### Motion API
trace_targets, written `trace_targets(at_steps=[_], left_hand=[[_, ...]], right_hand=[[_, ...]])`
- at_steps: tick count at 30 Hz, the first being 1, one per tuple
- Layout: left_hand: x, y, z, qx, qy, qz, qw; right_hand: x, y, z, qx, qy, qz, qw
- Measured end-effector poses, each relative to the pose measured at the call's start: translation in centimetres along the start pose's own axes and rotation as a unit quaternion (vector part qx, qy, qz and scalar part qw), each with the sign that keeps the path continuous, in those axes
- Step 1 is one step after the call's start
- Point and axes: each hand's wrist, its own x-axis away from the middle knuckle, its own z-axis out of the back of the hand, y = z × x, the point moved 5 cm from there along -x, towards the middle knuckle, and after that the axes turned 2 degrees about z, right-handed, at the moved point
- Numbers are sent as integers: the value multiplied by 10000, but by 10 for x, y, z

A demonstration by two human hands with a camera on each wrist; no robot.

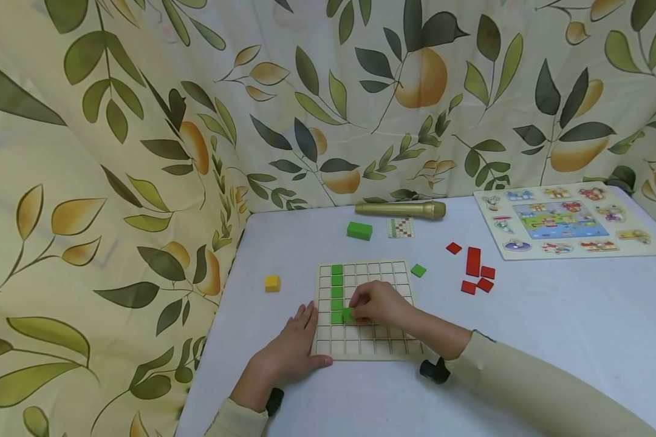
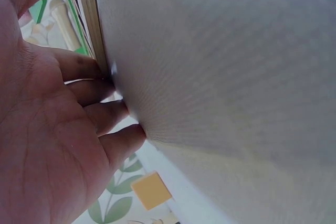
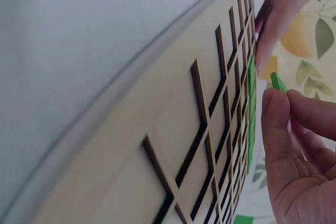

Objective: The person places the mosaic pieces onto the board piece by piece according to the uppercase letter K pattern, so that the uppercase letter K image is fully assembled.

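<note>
A wooden grid board (image 1: 382,349) lies on the white table, with a column of green square tiles (image 1: 336,291) set in its left part. My right hand (image 1: 379,303) pinches one more green tile (image 3: 278,82) between thumb and fingertips, just right of the column's lower end. In the right wrist view that tile stands tilted above the grid. Flat along the board's left edge, my left hand (image 1: 295,343) rests with straight fingers, the thumb at the near left corner. The left wrist view has its fingers (image 2: 121,145) against the tabletop beside the board's side.
Beyond the board are a green block (image 1: 359,230), a small pattern card (image 1: 401,228) and a gold microphone-shaped object (image 1: 400,210). A loose green tile (image 1: 418,271) and several red pieces (image 1: 473,261) lie rightward, near a picture puzzle board (image 1: 571,221). A yellow block (image 1: 272,283) sits left.
</note>
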Motion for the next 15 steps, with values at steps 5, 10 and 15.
trace_targets(at_steps=[5,10,15], left_hand=[[0,0,0,-7,1,-21,10000],[0,-1,0,16,-11,8,10000],[0,0,0,48,-17,-11,10000]], right_hand=[[0,-2,-7,51,-10,126,9999],[0,-1,-14,158,-84,225,9996],[-1,0,-22,176,-214,245,9993]])
